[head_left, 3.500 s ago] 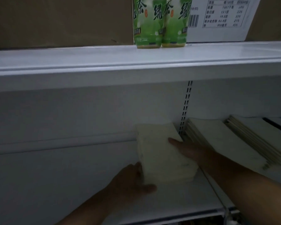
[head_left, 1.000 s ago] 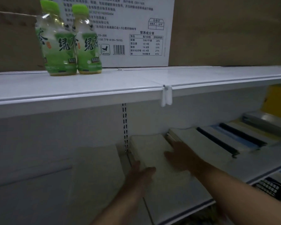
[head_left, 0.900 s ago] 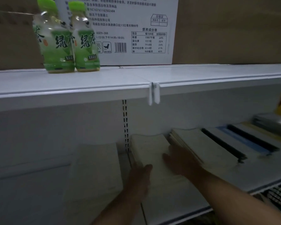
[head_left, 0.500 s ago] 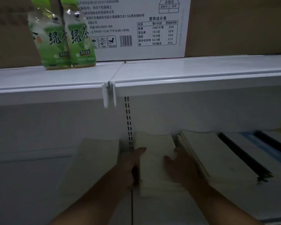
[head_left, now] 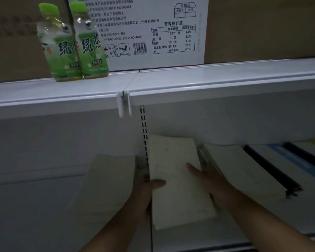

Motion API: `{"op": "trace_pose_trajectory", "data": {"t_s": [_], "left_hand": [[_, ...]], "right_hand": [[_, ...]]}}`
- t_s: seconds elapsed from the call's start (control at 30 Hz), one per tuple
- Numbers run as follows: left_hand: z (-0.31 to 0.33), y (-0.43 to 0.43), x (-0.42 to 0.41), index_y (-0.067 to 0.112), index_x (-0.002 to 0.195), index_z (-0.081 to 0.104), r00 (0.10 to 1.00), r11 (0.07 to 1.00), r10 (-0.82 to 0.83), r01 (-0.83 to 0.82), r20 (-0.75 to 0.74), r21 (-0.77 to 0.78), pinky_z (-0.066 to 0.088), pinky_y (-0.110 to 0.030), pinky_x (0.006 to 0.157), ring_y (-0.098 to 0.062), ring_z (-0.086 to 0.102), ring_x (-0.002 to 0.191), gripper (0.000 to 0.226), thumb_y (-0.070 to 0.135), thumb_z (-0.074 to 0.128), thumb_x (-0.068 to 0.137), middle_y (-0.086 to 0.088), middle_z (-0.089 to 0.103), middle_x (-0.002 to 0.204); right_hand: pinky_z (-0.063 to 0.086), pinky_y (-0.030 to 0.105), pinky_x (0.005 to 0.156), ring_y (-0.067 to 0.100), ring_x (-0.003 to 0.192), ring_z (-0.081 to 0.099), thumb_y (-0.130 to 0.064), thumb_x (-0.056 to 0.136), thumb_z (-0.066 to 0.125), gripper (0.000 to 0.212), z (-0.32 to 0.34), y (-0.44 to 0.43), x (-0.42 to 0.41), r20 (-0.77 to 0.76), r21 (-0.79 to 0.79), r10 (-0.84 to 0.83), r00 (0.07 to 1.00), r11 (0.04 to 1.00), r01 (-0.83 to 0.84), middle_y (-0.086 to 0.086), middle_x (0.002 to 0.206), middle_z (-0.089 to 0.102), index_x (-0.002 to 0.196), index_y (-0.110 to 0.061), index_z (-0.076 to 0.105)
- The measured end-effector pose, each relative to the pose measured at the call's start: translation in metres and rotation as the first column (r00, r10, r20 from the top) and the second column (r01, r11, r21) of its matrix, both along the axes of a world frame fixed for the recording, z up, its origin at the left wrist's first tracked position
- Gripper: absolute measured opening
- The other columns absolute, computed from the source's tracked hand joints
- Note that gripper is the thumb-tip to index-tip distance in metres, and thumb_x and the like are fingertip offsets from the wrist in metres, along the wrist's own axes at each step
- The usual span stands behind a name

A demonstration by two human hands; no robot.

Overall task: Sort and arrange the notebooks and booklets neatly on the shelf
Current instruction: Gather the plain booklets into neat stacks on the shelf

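Note:
A stack of pale cream booklets (head_left: 173,171) lies flat on the lower white shelf (head_left: 198,235), just right of the slotted upright. My left hand (head_left: 145,193) grips its left edge, thumb over the top cover. My right hand (head_left: 207,180) rests on its right side with fingers straight. A second cream stack (head_left: 105,180) lies to the left. To the right sits a wider fanned pile of cream notebooks (head_left: 242,170), then black-spined and blue notebooks (head_left: 287,160).
The upper white shelf (head_left: 207,79) overhangs close above, with two plastic end tabs (head_left: 123,106) hanging from its edge. On it stand two green tea bottles (head_left: 71,44) and a printed white carton (head_left: 153,30). A slotted upright (head_left: 144,128) divides the back wall.
The view has drifted slightly right. My left thumb has come over the top of the stack's left edge; my right hand stays on its right side. The stack sits a little straighter.

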State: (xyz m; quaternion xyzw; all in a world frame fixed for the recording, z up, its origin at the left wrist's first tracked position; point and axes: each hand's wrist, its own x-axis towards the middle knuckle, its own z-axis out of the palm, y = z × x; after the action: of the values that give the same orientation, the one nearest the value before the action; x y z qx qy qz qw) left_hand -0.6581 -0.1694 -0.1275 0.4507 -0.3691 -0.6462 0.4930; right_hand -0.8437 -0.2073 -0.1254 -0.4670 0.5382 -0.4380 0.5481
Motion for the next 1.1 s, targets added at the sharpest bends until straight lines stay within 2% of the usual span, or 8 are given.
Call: {"op": "trace_pose_trajectory", "data": {"t_s": [0.17,0.43,0.63,0.7,0.8,0.9,1.03,1.1], "left_hand": [[0.000,0.012,0.007,0.019,0.117,0.054,0.999,0.958,0.040,-0.028,0.034,-0.285,0.052,-0.052,0.088,-0.030,0.065,0.106,0.063,0.013,0.075,0.057,-0.012,0.065,0.119],[-0.016,0.009,-0.002,0.014,0.124,0.056,0.981,0.908,0.192,-0.173,0.010,-0.382,0.056,-0.043,0.082,-0.027,0.067,0.102,0.089,0.019,0.080,0.038,-0.011,0.069,0.113],[-0.017,0.014,-0.013,0.041,0.117,0.057,0.920,0.783,0.384,-0.280,0.077,-0.556,0.045,-0.004,0.078,0.018,0.059,0.097,0.076,0.069,0.078,0.050,0.038,0.063,0.104],[-0.014,0.017,-0.014,0.072,0.117,0.041,0.866,0.767,0.471,-0.310,0.167,-0.562,0.031,0.009,0.082,0.035,0.041,0.101,0.064,0.088,0.052,0.056,0.054,0.051,0.103],[-0.025,0.012,-0.017,0.035,0.128,0.027,0.795,0.712,0.579,-0.386,0.180,-0.586,0.017,0.014,0.085,0.015,0.035,0.121,0.076,0.074,0.040,0.065,0.033,0.035,0.120],[-0.028,0.014,-0.023,0.024,0.125,0.027,0.730,0.643,0.663,-0.441,0.166,-0.627,0.016,0.014,0.085,0.030,0.031,0.114,0.071,0.057,0.035,0.063,0.026,0.032,0.120],[-0.022,0.015,-0.026,0.072,0.118,0.034,0.705,0.615,0.684,-0.422,0.185,-0.666,0.018,0.015,0.083,0.045,0.025,0.098,0.048,0.062,0.041,0.071,0.052,0.042,0.116],[-0.022,0.016,-0.027,0.036,0.134,0.033,0.708,0.616,0.684,-0.435,0.172,-0.656,0.016,0.016,0.083,0.045,0.022,0.100,0.071,0.069,0.040,0.072,0.021,0.039,0.133]], "right_hand": [[0.051,0.041,0.093,0.020,0.100,0.063,-0.074,0.058,0.062,0.076,0.014,0.014,0.007,-0.106,-0.091,-0.045,0.993,0.995,0.035,-0.003,0.113,0.065,0.120,-0.031,0.058],[0.042,-0.002,0.056,-0.020,0.068,0.058,-0.001,0.079,0.069,0.041,0.013,0.034,0.009,-0.004,-0.411,-0.164,0.986,0.900,0.148,-0.021,0.089,0.055,0.093,-0.035,0.052],[0.039,-0.001,0.046,0.002,0.065,0.059,0.020,0.079,0.057,0.036,0.003,0.046,0.005,0.193,-0.328,-0.125,0.973,0.927,0.184,-0.009,0.079,0.055,0.101,-0.007,0.050],[0.044,0.005,0.045,-0.005,0.056,0.064,0.012,0.074,0.068,0.030,0.001,0.045,0.004,0.268,-0.273,-0.070,0.961,0.951,0.145,-0.004,0.071,0.065,0.092,-0.009,0.056],[0.055,0.022,0.055,0.007,0.066,0.069,-0.034,0.020,0.097,0.082,-0.007,0.045,0.006,0.320,-0.269,-0.023,0.947,0.956,0.114,0.004,0.082,0.071,0.091,-0.013,0.062],[0.046,0.007,0.060,0.001,0.066,0.061,-0.012,0.056,0.090,0.049,-0.013,0.044,0.016,0.287,-0.309,-0.178,0.941,0.913,0.267,0.000,0.087,0.065,0.092,-0.012,0.057],[0.042,0.010,0.066,0.025,0.098,0.062,-0.027,0.066,0.073,0.036,-0.023,0.042,0.022,0.151,-0.403,-0.266,0.952,0.863,0.305,-0.015,0.076,0.058,0.093,-0.009,0.055],[0.041,0.013,0.071,0.022,0.099,0.058,-0.031,0.065,0.068,0.042,-0.019,0.045,0.021,0.117,-0.428,-0.248,0.962,0.861,0.275,-0.011,0.080,0.056,0.098,-0.010,0.054]]}}
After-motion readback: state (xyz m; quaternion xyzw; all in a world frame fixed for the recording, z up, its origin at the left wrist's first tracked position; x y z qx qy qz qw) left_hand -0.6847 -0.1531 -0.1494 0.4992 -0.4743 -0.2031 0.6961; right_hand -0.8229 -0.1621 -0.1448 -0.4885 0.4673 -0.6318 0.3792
